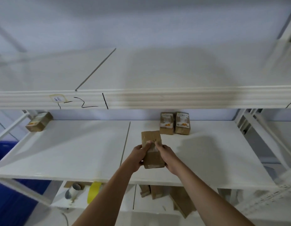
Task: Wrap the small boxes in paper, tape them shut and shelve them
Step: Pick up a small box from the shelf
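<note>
A small box wrapped in brown paper (152, 157) with clear tape across its top is held over the white middle shelf (76, 152). My left hand (139, 154) grips its left side, thumb on top. My right hand (166, 154) grips its right side, a finger on the taped seam. Two printed brown boxes (166, 123) (182, 123) stand upright side by side at the back of the same shelf, just beyond the held box. A third brown box (39, 122) lies at the shelf's far left back corner.
The upper shelf's front beam (157, 98) with black marker marks and a label runs across just above. Below the middle shelf are a yellow tape roll (93, 191), a white tube (73, 191) and several brown paper pieces (179, 199). A blue bin (4, 149) sits at left.
</note>
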`<state>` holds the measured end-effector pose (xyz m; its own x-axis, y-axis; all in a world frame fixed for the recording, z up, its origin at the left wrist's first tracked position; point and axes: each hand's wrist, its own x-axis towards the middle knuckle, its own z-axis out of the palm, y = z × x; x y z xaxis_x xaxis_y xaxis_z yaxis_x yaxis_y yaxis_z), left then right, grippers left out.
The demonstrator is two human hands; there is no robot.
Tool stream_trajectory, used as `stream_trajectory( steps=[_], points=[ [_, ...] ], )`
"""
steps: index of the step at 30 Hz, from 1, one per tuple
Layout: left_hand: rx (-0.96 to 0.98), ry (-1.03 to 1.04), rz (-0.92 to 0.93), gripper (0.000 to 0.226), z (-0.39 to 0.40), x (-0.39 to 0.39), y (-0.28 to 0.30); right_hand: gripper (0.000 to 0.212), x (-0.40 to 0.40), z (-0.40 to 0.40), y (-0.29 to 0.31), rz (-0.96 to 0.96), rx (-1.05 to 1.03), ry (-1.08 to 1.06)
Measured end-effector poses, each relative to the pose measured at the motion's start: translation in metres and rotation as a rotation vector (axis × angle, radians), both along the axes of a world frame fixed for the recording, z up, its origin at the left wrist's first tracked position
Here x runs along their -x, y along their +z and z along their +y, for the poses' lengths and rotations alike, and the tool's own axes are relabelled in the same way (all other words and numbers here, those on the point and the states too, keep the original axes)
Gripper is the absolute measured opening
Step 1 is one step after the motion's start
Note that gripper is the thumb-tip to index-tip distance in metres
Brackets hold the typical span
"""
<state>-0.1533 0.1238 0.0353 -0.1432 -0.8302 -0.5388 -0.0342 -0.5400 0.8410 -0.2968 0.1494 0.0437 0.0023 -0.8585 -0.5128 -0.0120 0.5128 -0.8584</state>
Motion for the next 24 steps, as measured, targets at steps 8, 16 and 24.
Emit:
stream_trajectory(
  steps=[8, 16, 24],
  points=[
    [0.003, -0.063, 0.113, 0.059, -0.001, -0.013, -0.007, 0.059, -0.011, 0.0, -0.004, 0.162, -0.006, -0.077],
    [0.036, -0.088, 0.074, 0.058, -0.002, -0.015, -0.011, 0.046, -0.029, 0.01, 0.003, 0.288, 0.033, -0.138],
    [0.032, 0.01, 0.066, 0.052, -0.007, -0.004, 0.005, 0.042, -0.037, -0.001, 0.008, 0.197, 0.137, -0.233]
  ],
)
